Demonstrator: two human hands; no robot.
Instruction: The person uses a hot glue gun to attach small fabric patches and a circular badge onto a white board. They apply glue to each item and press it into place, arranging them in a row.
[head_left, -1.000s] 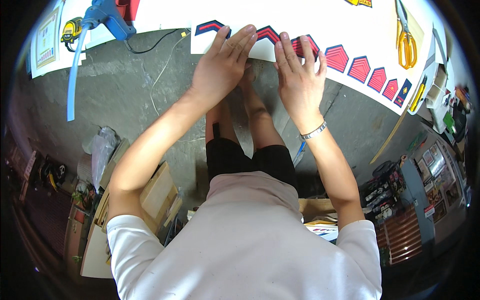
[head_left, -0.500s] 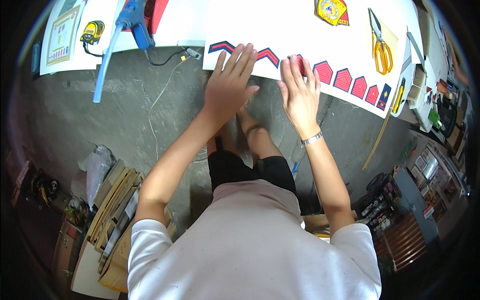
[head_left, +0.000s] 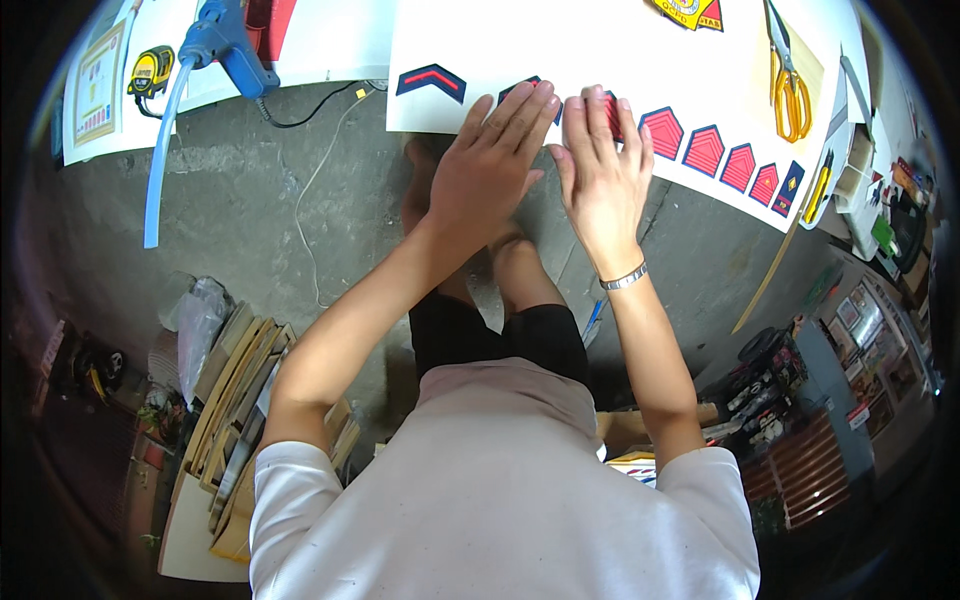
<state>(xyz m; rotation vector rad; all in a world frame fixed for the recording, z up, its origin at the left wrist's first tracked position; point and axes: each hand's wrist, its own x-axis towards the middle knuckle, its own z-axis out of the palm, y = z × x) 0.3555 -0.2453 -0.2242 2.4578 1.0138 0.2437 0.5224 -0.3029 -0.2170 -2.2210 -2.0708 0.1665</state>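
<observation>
I press both palms down on the white sheet point(head_left: 560, 50) that lies on the desk in front of me, right at its near edge. To do this well I keep my pressure even and flat, push outward from the middle of each badge so no air or wrinkle stays under it, and hold the sheet steady so the row does not slide out of line.

My left hand point(head_left: 490, 165) lies flat, fingers straight and close together, tips covering most of a dark blue badge of which only the top corner shows. My right hand point(head_left: 600, 170) lies just beside it, fingers slightly spread, resting on a red badge point(head_left: 612, 112) in the row. Neither hand grips or pinches anything; both are open and pressed down. The two hands nearly touch at the thumbs.

To the left of my hands sits a dark blue chevron badge point(head_left: 431, 80), well clear of my fingers. To the right the row goes on with more red badges point(head_left: 703, 150), getting smaller toward the sheet's corner. Further off on the sheet lie yellow-handled scissors point(head_left: 789, 80). Away to my left I see a blue glue gun point(head_left: 225, 45) and a yellow tape measure point(head_left: 150, 70).
</observation>
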